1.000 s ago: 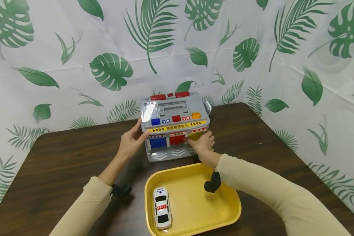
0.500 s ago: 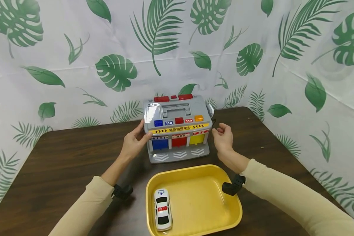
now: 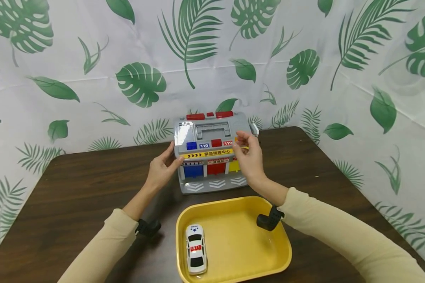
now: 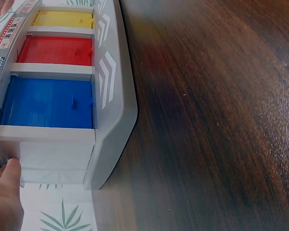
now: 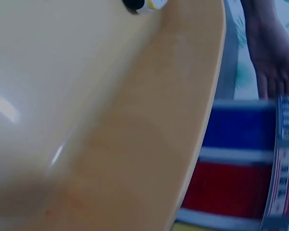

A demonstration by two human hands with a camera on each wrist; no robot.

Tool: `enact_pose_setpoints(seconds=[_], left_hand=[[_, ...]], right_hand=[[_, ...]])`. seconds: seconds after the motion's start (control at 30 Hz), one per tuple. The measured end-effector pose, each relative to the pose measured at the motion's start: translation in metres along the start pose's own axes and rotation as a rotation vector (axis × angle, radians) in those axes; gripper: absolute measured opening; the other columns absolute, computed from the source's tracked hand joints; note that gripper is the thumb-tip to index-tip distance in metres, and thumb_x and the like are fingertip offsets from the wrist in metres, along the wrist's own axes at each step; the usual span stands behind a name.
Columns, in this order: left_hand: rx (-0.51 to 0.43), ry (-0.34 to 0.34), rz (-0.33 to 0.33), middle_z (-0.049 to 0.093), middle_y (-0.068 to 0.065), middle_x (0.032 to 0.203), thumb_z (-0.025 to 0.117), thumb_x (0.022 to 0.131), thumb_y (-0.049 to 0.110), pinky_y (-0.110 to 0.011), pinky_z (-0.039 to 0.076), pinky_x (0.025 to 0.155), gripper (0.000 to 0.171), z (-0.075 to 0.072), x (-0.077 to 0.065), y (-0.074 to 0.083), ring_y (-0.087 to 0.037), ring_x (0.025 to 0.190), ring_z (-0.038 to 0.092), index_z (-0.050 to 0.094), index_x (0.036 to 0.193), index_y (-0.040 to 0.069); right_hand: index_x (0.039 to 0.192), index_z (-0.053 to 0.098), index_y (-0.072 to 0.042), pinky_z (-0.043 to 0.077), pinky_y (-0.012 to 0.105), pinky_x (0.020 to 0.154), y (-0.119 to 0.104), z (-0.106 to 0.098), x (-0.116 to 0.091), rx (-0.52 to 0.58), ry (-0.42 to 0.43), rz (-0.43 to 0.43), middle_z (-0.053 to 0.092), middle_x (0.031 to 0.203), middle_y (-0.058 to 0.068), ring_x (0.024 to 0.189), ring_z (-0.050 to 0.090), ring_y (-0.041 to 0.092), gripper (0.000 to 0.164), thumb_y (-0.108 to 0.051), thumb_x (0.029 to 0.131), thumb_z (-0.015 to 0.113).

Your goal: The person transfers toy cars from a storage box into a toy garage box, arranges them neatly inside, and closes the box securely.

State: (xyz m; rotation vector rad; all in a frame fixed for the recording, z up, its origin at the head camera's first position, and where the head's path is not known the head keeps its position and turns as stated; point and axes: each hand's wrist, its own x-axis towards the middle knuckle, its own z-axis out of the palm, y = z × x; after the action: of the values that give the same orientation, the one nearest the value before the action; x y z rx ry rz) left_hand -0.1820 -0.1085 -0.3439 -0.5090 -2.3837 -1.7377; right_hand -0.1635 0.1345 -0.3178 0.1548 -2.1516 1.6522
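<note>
A grey toy garage [image 3: 212,188] stands at the back of the table, its blue door [image 4: 48,103], red door [image 4: 55,50] and yellow door [image 3: 234,166] down. My left hand [image 3: 159,169] rests against the garage's left side, thumb at the roof's front corner, fingers along the side. In the right wrist view the fingers of this left hand [image 5: 272,60] look fairly straight. My right hand [image 3: 249,159] hovers at the roof's front right with loosely bent fingers, its fingertips by the orange light, largely covering it. Whether they touch it I cannot tell.
A yellow tray [image 3: 233,277] stands in front of the garage, with a white toy police car [image 3: 196,249] along its left side. The dark wooden table [image 3: 92,196] ends at a leaf-patterned cloth [image 3: 138,43] behind. A white part [image 3: 255,129] sticks out on the garage's right side.
My right hand left the yellow door, swung out to the garage's right side, then came back left and up to the roof front. My left hand stayed at the garage.
</note>
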Motion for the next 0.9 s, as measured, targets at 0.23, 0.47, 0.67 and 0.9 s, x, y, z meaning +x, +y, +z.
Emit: enact_pose_setpoints(seconds=[0.23,0.47,0.67,0.9], left_hand=[[-0.012,0.0,-0.004,0.042,-0.026,0.138,0.061,0.09,0.005,-0.04,0.044,0.097,0.06,0.001,0.0,0.0,-0.036,0.122,0.049,0.032,0.14,-0.01],[-0.038,0.005,0.001,0.044,-0.027,0.136,0.061,0.09,0.004,-0.04,0.044,0.096,0.059,0.002,0.001,-0.002,-0.037,0.121,0.049,0.032,0.139,-0.01],[-0.068,0.024,0.006,0.046,-0.024,0.136,0.063,0.09,0.009,-0.036,0.046,0.095,0.061,0.004,0.01,-0.027,-0.033,0.12,0.051,0.034,0.141,-0.005],[-0.08,0.037,0.024,0.048,-0.022,0.135,0.064,0.089,0.011,-0.034,0.047,0.093,0.061,0.005,0.011,-0.036,-0.031,0.12,0.052,0.036,0.142,-0.001]], right_hand=[[0.122,0.054,0.003,0.05,0.039,0.091,-0.003,0.029,-0.003,-0.115,-0.154,-0.061,0.051,0.116,0.018,0.103,0.053,0.027,0.036,-0.009,0.089,0.064],[0.123,0.056,0.0,0.052,0.036,0.091,-0.002,0.046,-0.002,-0.238,-0.234,-0.124,0.052,0.116,0.015,0.102,0.052,0.025,0.042,-0.011,0.085,0.07],[0.127,0.056,-0.002,0.052,0.035,0.088,-0.002,0.055,-0.001,-0.296,-0.253,-0.155,0.051,0.115,0.015,0.098,0.049,0.024,0.049,-0.015,0.083,0.073],[0.127,0.057,-0.004,0.046,0.038,0.091,-0.001,0.062,-0.003,-0.379,-0.235,-0.184,0.05,0.116,0.014,0.106,0.045,0.026,0.052,-0.021,0.081,0.075]])
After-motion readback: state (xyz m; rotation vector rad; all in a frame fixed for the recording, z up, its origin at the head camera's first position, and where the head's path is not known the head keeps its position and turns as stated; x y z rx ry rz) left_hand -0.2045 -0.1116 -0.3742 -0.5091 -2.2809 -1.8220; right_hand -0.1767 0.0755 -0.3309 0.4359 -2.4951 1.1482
